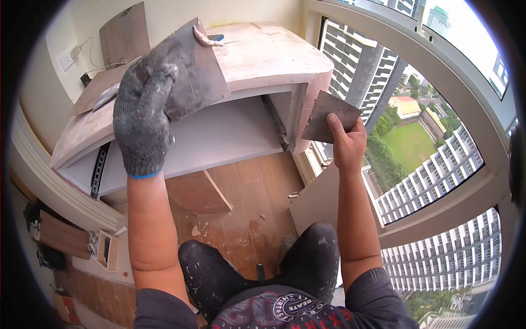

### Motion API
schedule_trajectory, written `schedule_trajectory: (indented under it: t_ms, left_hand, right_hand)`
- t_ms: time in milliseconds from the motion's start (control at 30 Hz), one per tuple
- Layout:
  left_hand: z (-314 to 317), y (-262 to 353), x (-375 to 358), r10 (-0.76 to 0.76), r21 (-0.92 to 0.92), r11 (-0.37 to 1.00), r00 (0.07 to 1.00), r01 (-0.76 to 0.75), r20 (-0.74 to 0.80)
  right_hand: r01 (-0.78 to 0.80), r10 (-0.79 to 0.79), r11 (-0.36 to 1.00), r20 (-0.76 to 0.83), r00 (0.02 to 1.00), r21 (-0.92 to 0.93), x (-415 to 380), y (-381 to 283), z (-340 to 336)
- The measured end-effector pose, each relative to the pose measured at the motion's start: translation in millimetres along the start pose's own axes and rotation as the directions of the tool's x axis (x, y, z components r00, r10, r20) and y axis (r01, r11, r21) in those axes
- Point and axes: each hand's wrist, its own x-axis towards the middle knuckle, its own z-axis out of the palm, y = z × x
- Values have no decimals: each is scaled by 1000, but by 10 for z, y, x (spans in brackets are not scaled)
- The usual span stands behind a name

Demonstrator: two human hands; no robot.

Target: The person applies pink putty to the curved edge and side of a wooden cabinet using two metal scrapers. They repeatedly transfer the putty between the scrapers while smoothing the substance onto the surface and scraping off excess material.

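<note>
My left hand point(143, 118), in a grey knitted glove spotted with white, grips a large flat putty board point(200, 74). A ridge of pinkish putty point(205, 38) clings to the board's upper corner. My bare right hand point(349, 143) pinches a thin grey scraper blade point(327, 116) between thumb and fingers. The blade's left edge is at the rounded right end of the desk point(257, 52); whether it touches cannot be made out. Pinkish-white filler smears cover the desk's top and curved edge. The desk's front is an open drawer space with a metal runner point(275, 123) inside.
A brown panel point(125, 34) leans on the wall behind the desk, near a socket point(67, 59). Large windows point(433, 137) run along the right. Below, a loose board point(198, 193) and debris lie on the wooden floor point(257, 181). A wooden box point(107, 251) stands at lower left.
</note>
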Motion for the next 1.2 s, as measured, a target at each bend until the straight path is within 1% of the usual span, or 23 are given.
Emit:
schedule_trajectory:
  t_ms: [67, 167, 267, 367, 467, 567, 667, 733, 800, 867, 967, 1067, 1167, 1200]
  left_hand:
    - [78, -229, 99, 76, 214, 973, 995, -86, 58]
    - [227, -369, 165, 84, 298, 949, 992, -108, 91]
    - [256, -371, 138, -44, 76, 996, 997, 39, 57]
    - [219, -433, 90, 2, 223, 975, 996, -22, 91]
    - [216, -520, 78, 37, 238, 969, 990, -69, 139]
    - [223, -481, 76, 21, 224, 974, 994, -45, 110]
    - [204, -460, 92, 11, 255, 966, 990, -46, 138]
    - [202, -519, 97, 75, 292, 949, 985, -117, 152]
    - [203, -527, 90, 88, 293, 947, 985, -129, 150]
    - [208, -487, 86, 53, 263, 961, 989, -88, 136]
    - [208, -469, 95, 8, 237, 971, 991, -40, 135]
    - [225, -559, 64, 50, 262, 961, 989, -85, 137]
    - [218, -504, 77, 21, 229, 972, 991, -52, 133]
    - [215, -512, 72, 41, 236, 969, 989, -73, 139]
  right_hand:
    - [4, -4, 1000, 37, 999, 22, 79, 70, 2]
    - [-15, 6, 997, 113, 994, 82, 184, 160, -12]
    - [-7, -4, 996, 135, 991, 86, 230, 204, -1]
    - [-1, -2, 1000, 102, 995, 31, 253, 229, 15]
    - [13, -17, 999, 113, 993, 39, 252, 216, 44]
    - [18, -23, 999, 122, 992, 38, 262, 249, 40]
    - [22, -24, 1000, 125, 992, 20, 271, 227, 66]
    - [26, -27, 1000, 117, 993, 12, 273, 222, 82]
    - [26, -25, 1000, 107, 994, -5, 278, 228, 88]
    - [22, -19, 999, 92, 996, -30, 284, 239, 85]
    - [-29, 35, 997, 89, 995, -70, 304, 202, 93]
    - [-19, 26, 997, 95, 995, -77, 314, 193, 93]
    - [28, -22, 997, 89, 996, -67, 318, 221, 98]
    - [32, -25, 996, 86, 996, -78, 317, 228, 94]
